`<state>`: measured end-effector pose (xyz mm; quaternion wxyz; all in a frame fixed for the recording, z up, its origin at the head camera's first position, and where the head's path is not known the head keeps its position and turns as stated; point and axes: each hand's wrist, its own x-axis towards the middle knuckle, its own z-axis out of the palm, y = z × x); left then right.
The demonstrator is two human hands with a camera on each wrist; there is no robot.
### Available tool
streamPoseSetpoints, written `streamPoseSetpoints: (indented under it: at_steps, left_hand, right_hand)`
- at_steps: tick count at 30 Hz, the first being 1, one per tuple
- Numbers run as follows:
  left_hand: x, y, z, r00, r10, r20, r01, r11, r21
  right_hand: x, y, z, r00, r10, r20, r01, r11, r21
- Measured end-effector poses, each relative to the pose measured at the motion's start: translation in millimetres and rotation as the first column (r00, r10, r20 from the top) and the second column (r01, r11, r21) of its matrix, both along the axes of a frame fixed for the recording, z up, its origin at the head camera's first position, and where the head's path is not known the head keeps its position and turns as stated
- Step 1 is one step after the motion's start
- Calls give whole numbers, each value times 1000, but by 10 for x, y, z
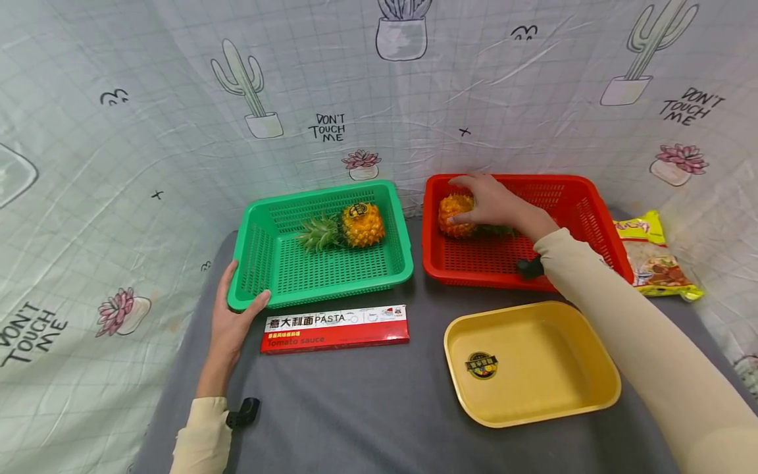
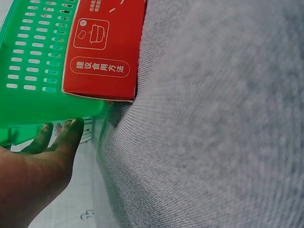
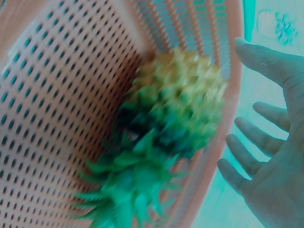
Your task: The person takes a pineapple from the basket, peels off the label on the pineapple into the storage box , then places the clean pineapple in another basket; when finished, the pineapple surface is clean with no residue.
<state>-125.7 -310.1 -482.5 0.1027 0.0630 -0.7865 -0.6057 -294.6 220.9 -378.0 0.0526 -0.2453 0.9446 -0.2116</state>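
Head view shows the right hand (image 1: 494, 204) reaching into the red perforated plastic basket (image 1: 568, 197), laid over the small orange-yellow pineapple (image 1: 454, 216) that lies on its side against the basket's far left wall, leafy crown pointing right under the wrist. From the right wrist view the fingers (image 3: 259, 137) look spread and straight beside the fruit rather than closed round it, though that picture is blurred, so I cannot tell for sure whether they touch the rind.

The left hand (image 1: 233, 319) steadies the green perforated plastic basket (image 1: 260, 263) at its near left corner, thumb over the rim, fingers along the outside wall. A second pineapple (image 1: 361, 224) lies inside it.

Judging by its look, the fruit is stiff, knobbly and fairly dense for its size; the rough rind should not slip, but the crown leaves are prickly and may tear. The round body, taken across its middle, seems the sounder hold.

Nearby on the grey cloth-covered table (image 1: 367, 395) lie a red and white pasta box (image 1: 335, 328), a shallow yellow plastic tray (image 1: 583, 395) and a yellow snack packet (image 1: 651, 257).
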Motion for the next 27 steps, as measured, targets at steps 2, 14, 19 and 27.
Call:
streamPoseSetpoints:
  at_steps: [2,14,19,27]
  left_hand:
    - [1,2,5,1000,-3,-2,3,1000,3]
    - [10,4,1,1000,-4,7,4,1000,-13]
    - [19,3,-12,1000,-3,5,3,1000,-8]
    - [11,4,-6,1000,-5,-8,5,1000,4]
  right_hand:
    - [26,-84,39,1000,22,-16,-23,999,-30]
    - [183,-599,179,994,99,-48,-104,989,-101]
    - [216,-720,177,991,124,-50,-130,984,-123]
    - [184,-898,203,987,153,-55,-159,978,-135]
